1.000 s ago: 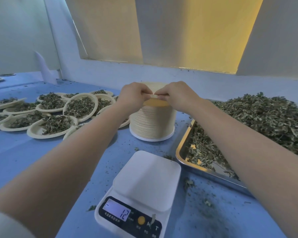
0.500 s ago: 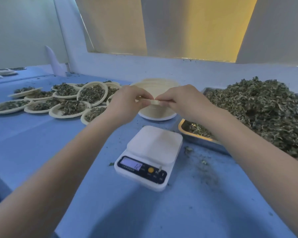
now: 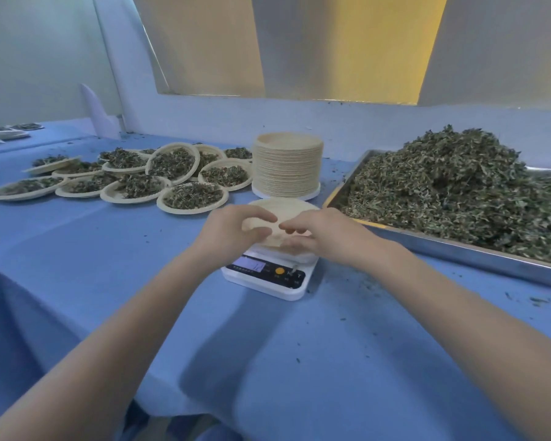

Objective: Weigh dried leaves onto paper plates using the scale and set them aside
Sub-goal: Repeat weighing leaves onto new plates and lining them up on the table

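An empty paper plate (image 3: 283, 207) lies just over the platform of the white digital scale (image 3: 269, 281), whose display is lit. My left hand (image 3: 233, 232) grips the plate's near left rim with curled fingers. On the near right rim my right hand (image 3: 320, 238) pinches the plate, fingers on top and thumb beneath. Whether the plate rests fully on the scale is hidden by my hands. A tall stack of empty paper plates (image 3: 287, 168) stands behind the scale. Dried leaves (image 3: 452, 186) are heaped in a metal tray (image 3: 458, 254) at the right.
Several paper plates filled with leaves (image 3: 191, 198) overlap one another at the back left on the blue cloth (image 3: 109, 249). More plates (image 3: 10, 132) sit far left. Leaf crumbs are scattered near the tray. A wall and window ledge run along the back.
Both hands lifted one plate off the stack and brought it toward me and down onto the scale. The camera view pulled back and turned left.
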